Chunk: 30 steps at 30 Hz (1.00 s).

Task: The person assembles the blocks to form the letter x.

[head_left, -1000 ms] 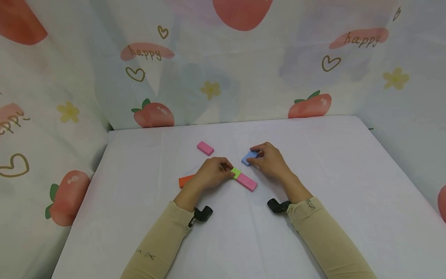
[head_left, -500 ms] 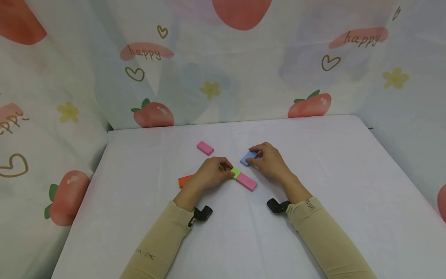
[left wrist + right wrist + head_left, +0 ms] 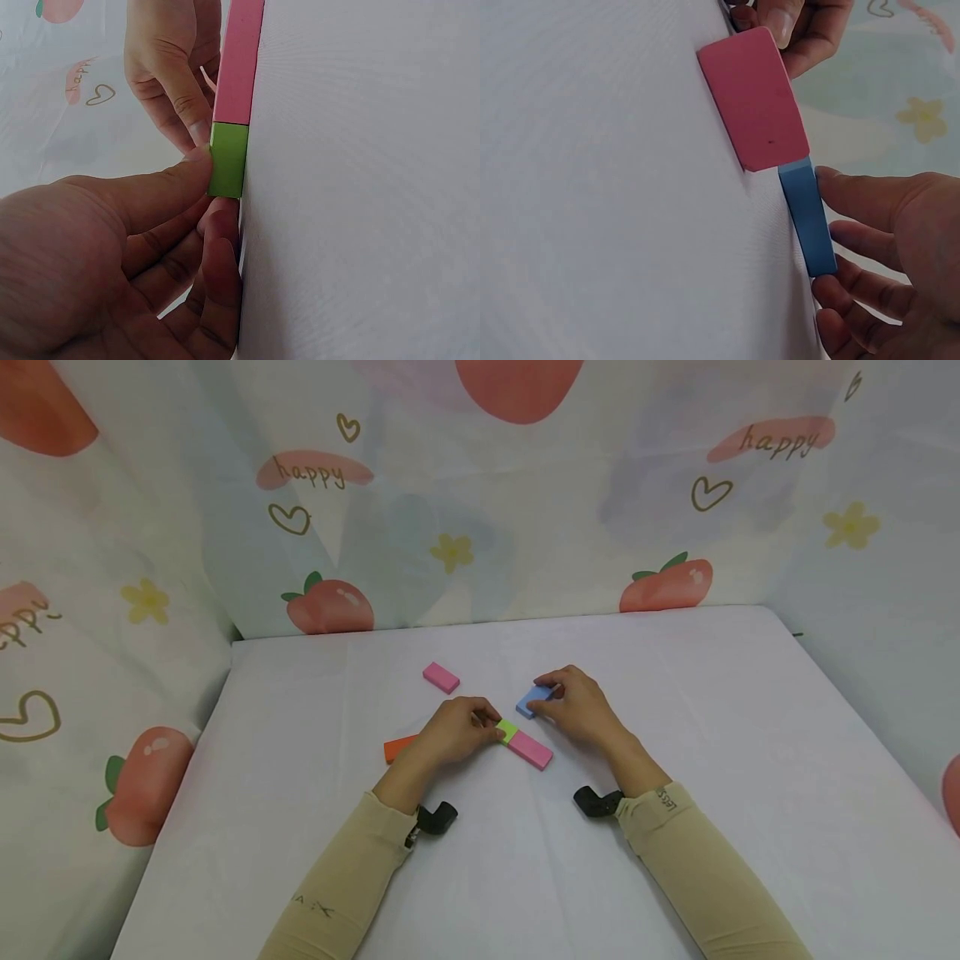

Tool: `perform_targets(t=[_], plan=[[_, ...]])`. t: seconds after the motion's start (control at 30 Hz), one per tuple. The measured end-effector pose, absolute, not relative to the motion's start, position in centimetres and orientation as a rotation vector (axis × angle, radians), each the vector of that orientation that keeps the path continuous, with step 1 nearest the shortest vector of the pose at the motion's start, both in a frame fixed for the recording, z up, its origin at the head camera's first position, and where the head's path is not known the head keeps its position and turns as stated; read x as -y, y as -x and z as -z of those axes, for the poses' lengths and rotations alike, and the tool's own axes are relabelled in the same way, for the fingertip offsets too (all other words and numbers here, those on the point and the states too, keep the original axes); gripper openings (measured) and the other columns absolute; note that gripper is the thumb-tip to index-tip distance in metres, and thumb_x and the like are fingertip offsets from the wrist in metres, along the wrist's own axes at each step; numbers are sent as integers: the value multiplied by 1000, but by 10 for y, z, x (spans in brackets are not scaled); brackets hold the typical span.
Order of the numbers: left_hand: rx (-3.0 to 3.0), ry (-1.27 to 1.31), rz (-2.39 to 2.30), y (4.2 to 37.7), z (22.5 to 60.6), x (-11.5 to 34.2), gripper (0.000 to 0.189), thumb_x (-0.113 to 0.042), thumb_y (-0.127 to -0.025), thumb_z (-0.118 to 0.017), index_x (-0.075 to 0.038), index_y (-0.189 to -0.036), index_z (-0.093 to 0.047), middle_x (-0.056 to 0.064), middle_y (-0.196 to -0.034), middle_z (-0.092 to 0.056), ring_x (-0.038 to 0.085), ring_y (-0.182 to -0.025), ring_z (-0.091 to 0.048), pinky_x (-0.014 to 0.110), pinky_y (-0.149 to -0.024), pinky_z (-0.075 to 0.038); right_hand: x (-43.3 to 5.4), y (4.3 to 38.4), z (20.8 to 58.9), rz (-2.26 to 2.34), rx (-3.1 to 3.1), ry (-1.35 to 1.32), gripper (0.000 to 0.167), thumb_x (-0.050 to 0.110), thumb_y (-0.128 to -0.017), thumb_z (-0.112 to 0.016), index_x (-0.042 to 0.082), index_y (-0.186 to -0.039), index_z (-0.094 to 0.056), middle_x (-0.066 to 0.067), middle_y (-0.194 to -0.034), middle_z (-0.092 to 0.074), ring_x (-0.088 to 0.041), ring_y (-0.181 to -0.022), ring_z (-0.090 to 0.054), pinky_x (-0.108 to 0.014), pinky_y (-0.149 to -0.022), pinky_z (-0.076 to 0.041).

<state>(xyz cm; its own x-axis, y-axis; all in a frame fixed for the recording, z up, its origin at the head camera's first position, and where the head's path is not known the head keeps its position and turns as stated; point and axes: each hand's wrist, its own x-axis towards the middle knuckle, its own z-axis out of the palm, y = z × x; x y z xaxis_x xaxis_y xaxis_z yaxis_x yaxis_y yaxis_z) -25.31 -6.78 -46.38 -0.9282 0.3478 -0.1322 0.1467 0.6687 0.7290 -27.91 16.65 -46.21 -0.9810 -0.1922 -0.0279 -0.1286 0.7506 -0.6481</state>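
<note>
A green block [image 3: 507, 731] lies end to end with a pink block [image 3: 531, 750] on the white table. My left hand [image 3: 459, 728] holds the green block; in the left wrist view its thumb presses one side and its fingers meet the end. My right hand [image 3: 583, 706] grips a blue block [image 3: 531, 701] flat on the table, just beyond the pink and green pair. The right wrist view shows thumb and fingertips along the blue block [image 3: 808, 217], with the pink block [image 3: 757, 97] in front of it.
A second pink block [image 3: 441, 677] lies farther back on the white tabletop [image 3: 300, 793]. An orange block [image 3: 399, 748] sits left of my left hand, partly hidden by it. A printed cloth backdrop [image 3: 540, 510] rises behind the table's far edge.
My right hand has shifted very slightly left with the blue block. My left hand and the green and pink blocks stay where they were.
</note>
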Motion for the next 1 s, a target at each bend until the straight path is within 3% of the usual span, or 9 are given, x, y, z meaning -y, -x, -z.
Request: perform_targets(t=[1.0], plan=[[-2619,-405,-1111,254,464,68,16,-27,-95,-77,-18,-106,-74,-3,-92,-68,14,-90,-62,32,-84,-50,-162,275,460,1039,-2839,275,45,30,-93,-78,11,-132,-68,-11,-125,-60,-30,-114,-59,-47,-98,-50]])
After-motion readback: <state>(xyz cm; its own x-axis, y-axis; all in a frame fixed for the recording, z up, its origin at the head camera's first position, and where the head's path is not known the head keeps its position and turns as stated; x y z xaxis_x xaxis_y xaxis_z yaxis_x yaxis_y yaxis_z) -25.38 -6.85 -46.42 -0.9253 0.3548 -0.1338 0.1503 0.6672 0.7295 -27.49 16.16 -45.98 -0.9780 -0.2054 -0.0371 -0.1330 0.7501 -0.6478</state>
